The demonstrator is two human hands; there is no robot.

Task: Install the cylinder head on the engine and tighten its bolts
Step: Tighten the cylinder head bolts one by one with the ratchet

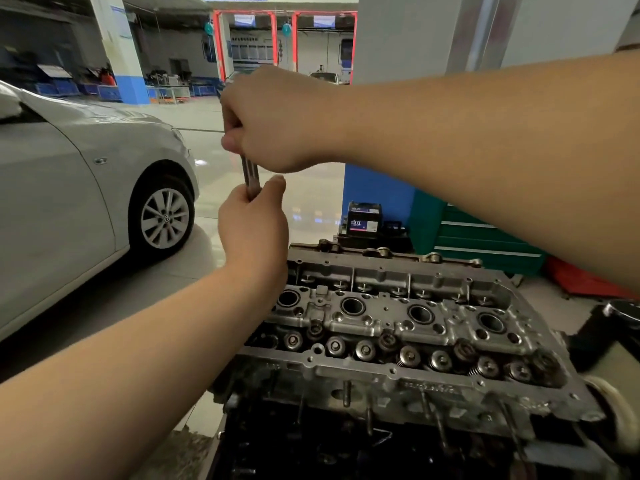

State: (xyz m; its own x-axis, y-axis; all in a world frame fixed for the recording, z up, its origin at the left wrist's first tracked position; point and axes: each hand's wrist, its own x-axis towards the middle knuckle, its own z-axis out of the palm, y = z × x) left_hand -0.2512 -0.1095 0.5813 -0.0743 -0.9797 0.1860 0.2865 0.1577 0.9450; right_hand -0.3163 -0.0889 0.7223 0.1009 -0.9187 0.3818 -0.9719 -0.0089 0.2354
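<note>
Tool [251, 178] ends hidden in grips

Dim, soft indoor light; glare on glossy floor [311, 188]; wide-angle edge distortion.

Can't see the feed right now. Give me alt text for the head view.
Both hands grip an upright metal tool above the far-left corner of the cylinder head: right hand on top, left hand lower. A silver car stands left.

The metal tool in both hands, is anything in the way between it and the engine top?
Nothing visible blocks it. The metal tool is gripped by the right hand above and the left hand below, over the left end of the cylinder head. Only the left hand sits between.
</note>
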